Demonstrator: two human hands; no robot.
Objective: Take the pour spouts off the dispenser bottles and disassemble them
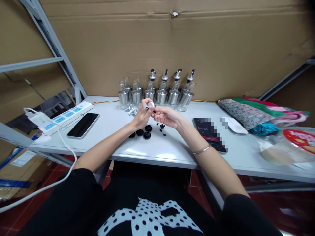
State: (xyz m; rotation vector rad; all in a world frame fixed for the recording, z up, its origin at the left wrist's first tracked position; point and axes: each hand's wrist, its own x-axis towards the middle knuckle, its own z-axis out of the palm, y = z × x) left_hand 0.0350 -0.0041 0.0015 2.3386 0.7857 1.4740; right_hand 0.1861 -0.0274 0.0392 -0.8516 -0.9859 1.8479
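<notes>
Head view: left hand (pixel 142 115) pinches metal spout (pixel 149 105), axis level, pointing left.

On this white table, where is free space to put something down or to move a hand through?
The table is bare along its near edge, in front of the black caps, between the dark phone and the timer phone. Another bare patch lies between the dark phone and the caps. It is crowded by the bottles at the back, around both hands, and on the right near the bags.
</notes>
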